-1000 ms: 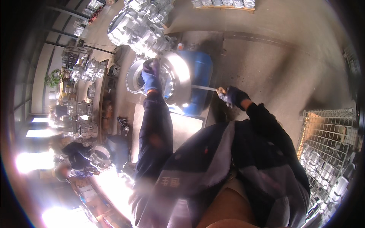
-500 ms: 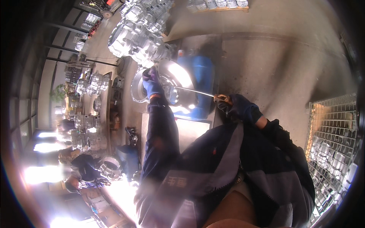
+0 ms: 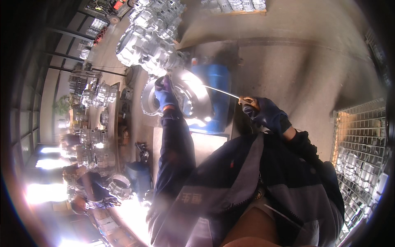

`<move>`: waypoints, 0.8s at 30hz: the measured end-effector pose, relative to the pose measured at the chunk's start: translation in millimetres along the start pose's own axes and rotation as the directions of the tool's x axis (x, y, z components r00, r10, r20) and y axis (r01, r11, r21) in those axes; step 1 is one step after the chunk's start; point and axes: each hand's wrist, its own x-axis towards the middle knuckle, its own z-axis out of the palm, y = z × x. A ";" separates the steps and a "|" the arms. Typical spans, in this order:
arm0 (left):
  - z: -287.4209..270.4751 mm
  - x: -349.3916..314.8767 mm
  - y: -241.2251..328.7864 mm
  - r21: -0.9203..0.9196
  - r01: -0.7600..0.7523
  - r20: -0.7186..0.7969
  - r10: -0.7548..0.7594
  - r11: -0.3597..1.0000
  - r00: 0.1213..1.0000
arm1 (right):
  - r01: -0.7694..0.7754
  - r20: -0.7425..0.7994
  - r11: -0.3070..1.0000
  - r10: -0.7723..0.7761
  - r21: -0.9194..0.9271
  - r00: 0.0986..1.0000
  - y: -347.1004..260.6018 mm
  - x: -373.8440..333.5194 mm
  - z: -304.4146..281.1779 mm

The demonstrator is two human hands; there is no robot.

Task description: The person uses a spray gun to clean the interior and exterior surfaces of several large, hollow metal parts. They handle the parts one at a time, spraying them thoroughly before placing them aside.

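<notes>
Nearest: jacket, bottom centre. Only clear writing was a short line of pale printed characters on its chest, left of the zip. No brand or label readable on the metal parts.

Right grip, gloved, right of centre: clenched round the near end of a thin rod. Rod ran up-left to the housing, upper centre; far end lost in glare there, so contact unclear. Held by its end, probably for reach and to keep fingers off the metal.

Left grip, gloved, lay over the housing's left side, likely to steady it. Fingers mostly hidden; couldn't tell if it clasped anything. Ring just left of it might have been the same part.

Blue drum sat right behind the housing, perhaps as a prop; couldn't confirm.

Further out: wire cage, right edge, walls penning in metal parts. Castings grouped tightly at upper left, maybe to save floor. Co-worker lower left, by another casting.
</notes>
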 end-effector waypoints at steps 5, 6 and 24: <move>-2.3 9.2 -5.9 0.216 0.035 -0.064 -0.022 0.976 0.998 | -0.207 0.197 0.973 0.224 -0.105 0.954 -4.9 4.4 -0.8; -3.5 8.1 -7.8 0.118 0.063 -0.036 -0.059 0.991 0.998 | -0.135 0.175 0.987 0.149 -0.092 0.973 -5.6 5.1 -1.8; -8.1 -2.6 -0.2 0.187 -0.024 0.086 0.008 0.982 0.996 | -0.097 0.262 0.994 0.108 -0.054 0.959 -3.2 49.1 1.8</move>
